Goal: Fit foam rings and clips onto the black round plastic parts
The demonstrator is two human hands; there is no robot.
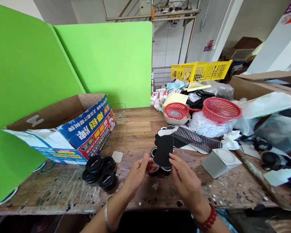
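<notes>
Between my hands is a flat black piece (164,152) with a scalloped edge. My right hand (185,178) pinches its right edge between thumb and fingers. My left hand (139,170) is at its lower left, fingers curled beside black round parts partly hidden under the piece; whether it grips one is unclear. Several black round discs with slots (107,179) are stacked to the left, near a small pale card (117,156). A stack of grey-white square cards (221,162) stands to the right of my right hand.
An open blue carton (87,129) stands at left before green panels (106,61). Behind are a red basket with small pieces (176,110), another red basket (221,109), a perforated black sheet (196,138) and a yellow crate (201,71). A wooden stick (262,179) lies at right.
</notes>
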